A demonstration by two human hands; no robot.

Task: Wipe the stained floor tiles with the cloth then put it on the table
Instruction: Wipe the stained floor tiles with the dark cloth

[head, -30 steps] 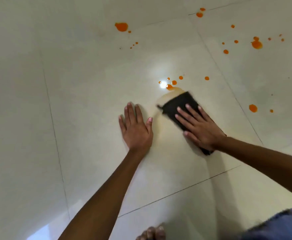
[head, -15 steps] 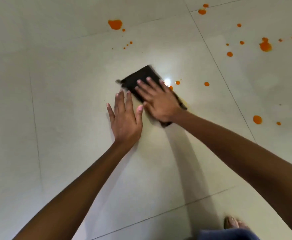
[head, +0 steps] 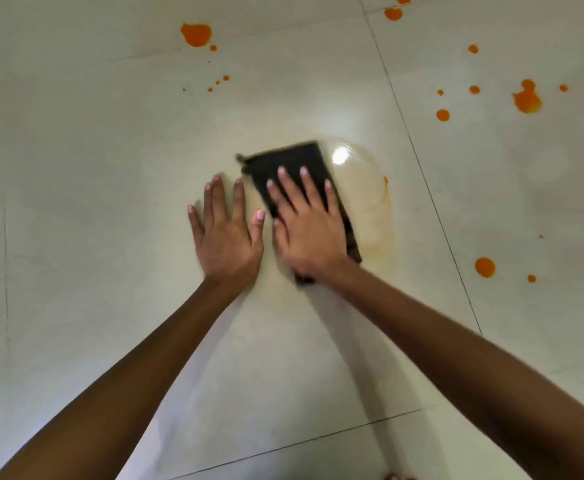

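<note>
A black folded cloth lies flat on the pale floor tiles. My right hand presses down on it with fingers spread, covering its near half. My left hand rests flat on the bare tile just left of the cloth, fingers apart, holding nothing. A wet yellowish smear curves along the cloth's right side. Orange stains dot the tiles: a large blot at the upper left, a blot at the upper right, and a round spot to the right.
Small orange droplets are scattered across the right-hand tile, and more sit at the top edge. Grout lines run diagonally past the cloth. A toe tip shows at the bottom edge. No table is in view.
My right hand slid the cloth left and away, then back to the right. The small orange drops near the light reflection are gone, leaving a wet smear. My left hand stayed planted.
</note>
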